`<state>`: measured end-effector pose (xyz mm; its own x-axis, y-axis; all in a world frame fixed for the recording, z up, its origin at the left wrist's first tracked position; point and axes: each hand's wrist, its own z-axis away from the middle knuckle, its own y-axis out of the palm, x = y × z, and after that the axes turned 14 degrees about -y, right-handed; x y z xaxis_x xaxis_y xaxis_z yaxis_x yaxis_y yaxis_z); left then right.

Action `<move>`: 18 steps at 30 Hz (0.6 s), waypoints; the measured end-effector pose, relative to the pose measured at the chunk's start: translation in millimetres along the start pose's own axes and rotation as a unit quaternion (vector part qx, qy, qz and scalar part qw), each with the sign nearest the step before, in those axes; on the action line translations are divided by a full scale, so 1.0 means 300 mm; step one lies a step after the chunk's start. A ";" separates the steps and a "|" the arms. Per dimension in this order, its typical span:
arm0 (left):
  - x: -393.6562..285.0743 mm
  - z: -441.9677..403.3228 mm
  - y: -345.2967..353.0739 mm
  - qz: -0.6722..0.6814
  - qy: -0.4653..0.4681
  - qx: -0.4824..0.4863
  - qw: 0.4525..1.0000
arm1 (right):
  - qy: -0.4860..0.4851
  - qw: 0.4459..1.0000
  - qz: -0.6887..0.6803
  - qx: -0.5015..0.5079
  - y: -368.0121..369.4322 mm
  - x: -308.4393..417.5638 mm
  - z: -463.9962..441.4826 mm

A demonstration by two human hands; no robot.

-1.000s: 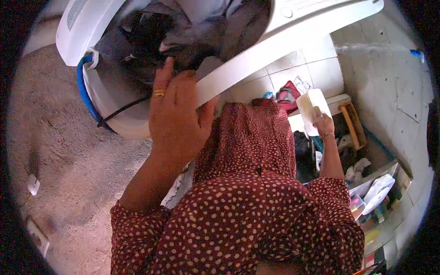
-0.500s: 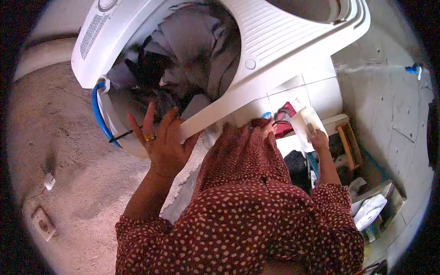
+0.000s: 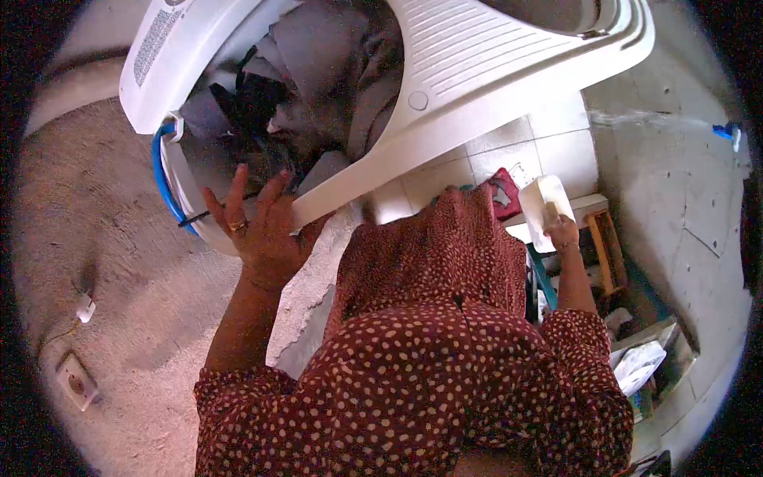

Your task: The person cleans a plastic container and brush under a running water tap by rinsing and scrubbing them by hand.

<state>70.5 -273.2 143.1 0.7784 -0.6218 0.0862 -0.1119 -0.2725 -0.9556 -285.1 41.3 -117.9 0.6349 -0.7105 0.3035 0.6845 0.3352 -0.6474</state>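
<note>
Spread across the rim of a white washing machine (image 3: 362, 176), my left hand (image 3: 266, 234) has its fingers apart over the tub opening and wears a ring. Dark and grey clothes (image 3: 322, 71) lie bunched in the tub below the fingertips. A blue hose (image 3: 163, 179) runs along the machine's left edge, near that hand. On the other side, my right hand (image 3: 563, 230) is closed on a whitish plastic container (image 3: 548, 195), held out over the floor. What the container holds, if anything, I cannot make out.
A red cloth-like item (image 3: 502, 191) lies on the tiled floor (image 3: 497, 147). Beside the right arm stand a wooden frame (image 3: 606, 250) and a box of odds and ends (image 3: 675, 358). A wall socket (image 3: 77, 381) is at left; a blue tap (image 3: 725, 132) is at right.
My right hand has shifted slightly to the right with the whitish container, which now hangs more upright in view. My left hand stays on the rim while the view shifts a little.
</note>
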 end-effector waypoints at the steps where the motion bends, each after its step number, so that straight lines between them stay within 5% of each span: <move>1: 0.001 0.002 -0.006 -0.015 0.005 0.004 1.000 | -0.017 1.000 -0.003 0.011 0.029 -0.013 -0.004; 6: 0.020 -0.016 -0.022 -0.055 0.036 -0.024 0.998 | -0.195 0.975 0.096 0.040 0.171 -0.117 -0.048; 8: -0.021 -0.035 -0.064 0.187 -0.216 0.068 0.956 | -0.107 0.994 0.002 0.017 0.197 -0.153 -0.045; 10: 0.027 -0.033 -0.050 0.192 -0.207 0.060 0.957 | -0.060 0.997 -0.054 -0.002 0.220 -0.196 -0.043; 12: 0.182 -0.025 0.030 -0.045 0.062 -0.051 0.996 | -0.004 0.994 -0.104 0.015 0.211 -0.202 -0.047; 18: 0.273 -0.064 0.047 -0.051 0.063 0.001 0.997 | -0.013 0.995 -0.094 -0.013 0.134 -0.126 -0.016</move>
<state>120.9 -342.2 142.1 0.7023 -0.6779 0.2175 -0.0347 -0.3377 -0.9406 -283.2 78.7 -158.7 0.5051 -0.7432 0.4388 0.7832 0.1812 -0.5947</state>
